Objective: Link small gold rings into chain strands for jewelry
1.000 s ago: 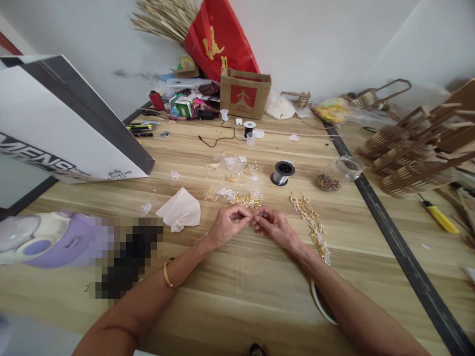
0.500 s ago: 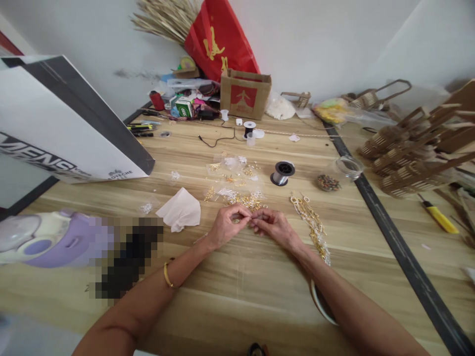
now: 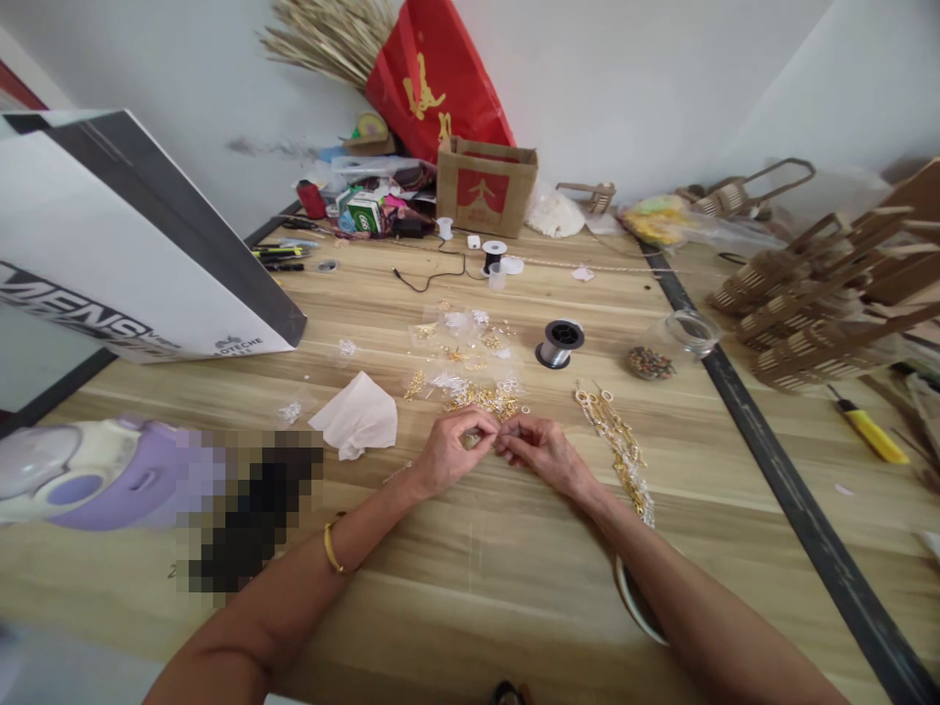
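My left hand (image 3: pixel 459 448) and my right hand (image 3: pixel 540 448) meet fingertip to fingertip over the wooden table (image 3: pixel 470 578). Both are pinched closed, and whatever lies between the fingertips is too small to make out. Just beyond them spreads a pile of small gold and silver jewellery findings (image 3: pixel 485 397), partly hidden by my fingers. Further back lie clear bags of small white and gold pieces (image 3: pixel 459 323). Strands of gold and silver chain (image 3: pixel 624 455) stretch along the table beside my right forearm. A spool of silvery wire (image 3: pixel 560 343) stands behind my right hand.
A crumpled white tissue (image 3: pixel 356 416) lies left of my left hand. On the right are a glass jar of beads (image 3: pixel 650 362), small brown woven baskets (image 3: pixel 800 313) and a yellow-handled tool (image 3: pixel 870 431). A large white box (image 3: pixel 132 264) leans at the left; a paper bag (image 3: pixel 485 186) stands behind.
Both hands stay in nearly the same place, fingertips together. The fingers of my right hand have curled slightly; nothing else has visibly moved.
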The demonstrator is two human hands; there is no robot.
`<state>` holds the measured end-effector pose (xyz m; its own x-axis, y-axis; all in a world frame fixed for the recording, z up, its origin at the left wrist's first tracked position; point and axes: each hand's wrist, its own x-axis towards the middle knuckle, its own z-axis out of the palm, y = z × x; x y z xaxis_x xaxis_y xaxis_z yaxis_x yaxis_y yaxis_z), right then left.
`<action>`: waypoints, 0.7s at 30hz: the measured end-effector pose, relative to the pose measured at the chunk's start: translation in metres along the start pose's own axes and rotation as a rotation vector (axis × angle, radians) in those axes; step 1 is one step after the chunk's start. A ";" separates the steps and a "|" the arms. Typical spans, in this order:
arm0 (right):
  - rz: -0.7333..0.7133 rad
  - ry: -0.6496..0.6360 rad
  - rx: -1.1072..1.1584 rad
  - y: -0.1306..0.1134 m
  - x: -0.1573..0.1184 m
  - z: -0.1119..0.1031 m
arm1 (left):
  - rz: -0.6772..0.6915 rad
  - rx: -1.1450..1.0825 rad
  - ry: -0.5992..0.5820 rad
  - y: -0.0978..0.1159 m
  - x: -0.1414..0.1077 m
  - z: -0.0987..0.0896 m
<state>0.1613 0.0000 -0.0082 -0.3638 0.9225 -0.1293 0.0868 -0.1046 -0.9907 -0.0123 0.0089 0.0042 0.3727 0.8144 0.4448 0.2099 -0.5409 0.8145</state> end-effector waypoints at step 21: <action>-0.239 0.088 -0.354 -0.001 -0.005 0.003 | -0.132 0.067 -0.113 -0.001 -0.001 0.000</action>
<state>0.1605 -0.0056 -0.0070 -0.3330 0.9351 0.1214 0.3278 0.2355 -0.9149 -0.0131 0.0085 0.0026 0.4359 0.8526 0.2881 0.3223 -0.4468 0.8345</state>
